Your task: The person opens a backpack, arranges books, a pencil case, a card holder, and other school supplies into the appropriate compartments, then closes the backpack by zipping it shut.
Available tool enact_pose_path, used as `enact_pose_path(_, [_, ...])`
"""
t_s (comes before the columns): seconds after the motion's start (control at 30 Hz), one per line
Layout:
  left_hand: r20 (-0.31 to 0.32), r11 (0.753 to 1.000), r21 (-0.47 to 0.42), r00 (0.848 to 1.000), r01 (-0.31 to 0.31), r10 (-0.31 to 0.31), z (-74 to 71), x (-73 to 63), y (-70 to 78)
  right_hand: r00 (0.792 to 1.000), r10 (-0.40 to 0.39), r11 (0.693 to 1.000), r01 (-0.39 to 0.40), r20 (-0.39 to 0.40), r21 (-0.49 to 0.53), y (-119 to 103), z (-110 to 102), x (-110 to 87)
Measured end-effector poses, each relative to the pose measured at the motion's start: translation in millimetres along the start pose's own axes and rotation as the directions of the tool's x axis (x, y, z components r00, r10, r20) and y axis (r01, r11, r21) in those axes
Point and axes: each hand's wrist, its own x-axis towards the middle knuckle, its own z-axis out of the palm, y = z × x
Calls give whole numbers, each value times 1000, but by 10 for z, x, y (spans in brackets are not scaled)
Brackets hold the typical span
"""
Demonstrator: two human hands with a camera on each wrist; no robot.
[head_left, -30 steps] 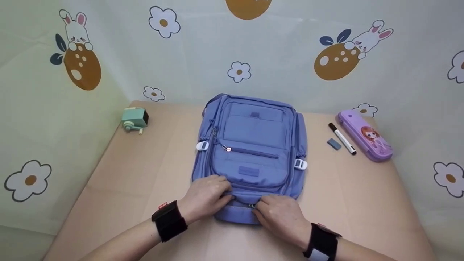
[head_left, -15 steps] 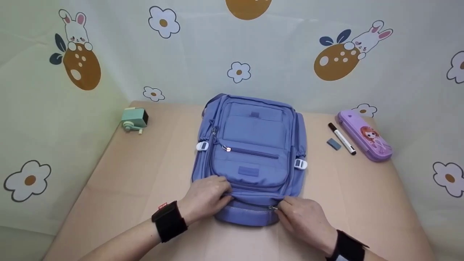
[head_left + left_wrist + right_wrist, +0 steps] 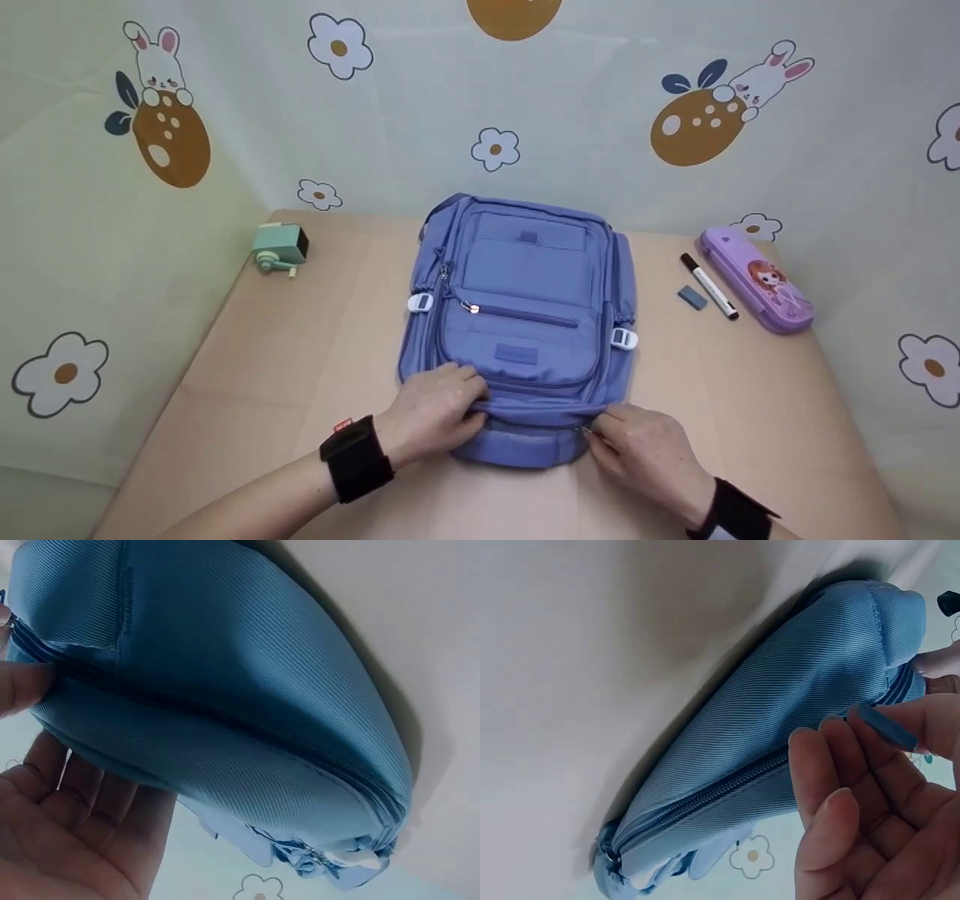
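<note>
A blue backpack (image 3: 529,262) lies front up on the table, its top-handle end or base nearest me. My left hand (image 3: 437,412) pinches the fabric beside the near zipper, thumb (image 3: 26,686) on one face and fingers curled under the other. Farther right along that zipper (image 3: 727,784), my right hand (image 3: 652,454) pinches a blue zipper pull (image 3: 886,727) between thumb and fingers. Zipper teeth run past the right hand toward the bag's corner in the right wrist view. The fabric between my hands is drawn fairly straight.
At the back left stands a green pencil sharpener (image 3: 279,246) with a crank. Right of the bag lie a grey-blue eraser (image 3: 691,298), a white marker (image 3: 709,286) with black ends and a purple pencil case (image 3: 756,281). A patterned curtain rises behind the table.
My right hand has slid to the right along the near zipper with the pull, mostly in the first half second. The left hand keeps its pinch, shifting only slightly right.
</note>
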Motion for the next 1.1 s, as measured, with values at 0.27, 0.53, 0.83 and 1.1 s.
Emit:
enact_pose_path(0.27, [-58,992,17,990,-125,125,68,194,262,999,-7,1000,9,-36,30,5,35,-2])
enact_pose_path(0.53, [-24,976,142,985,-165,170,159,401,476,999,-11,998,14,-44,60,-20,57,-2])
enact_pose_path(0.83, [53,960,239,989,-149,140,168,466,535,1000,7,999,-5,-26,50,12,47,-20])
enact_pose_path(1.1, [44,956,244,987,-162,156,188,474,529,996,88,996,-89,20,14,155,-25,-124])
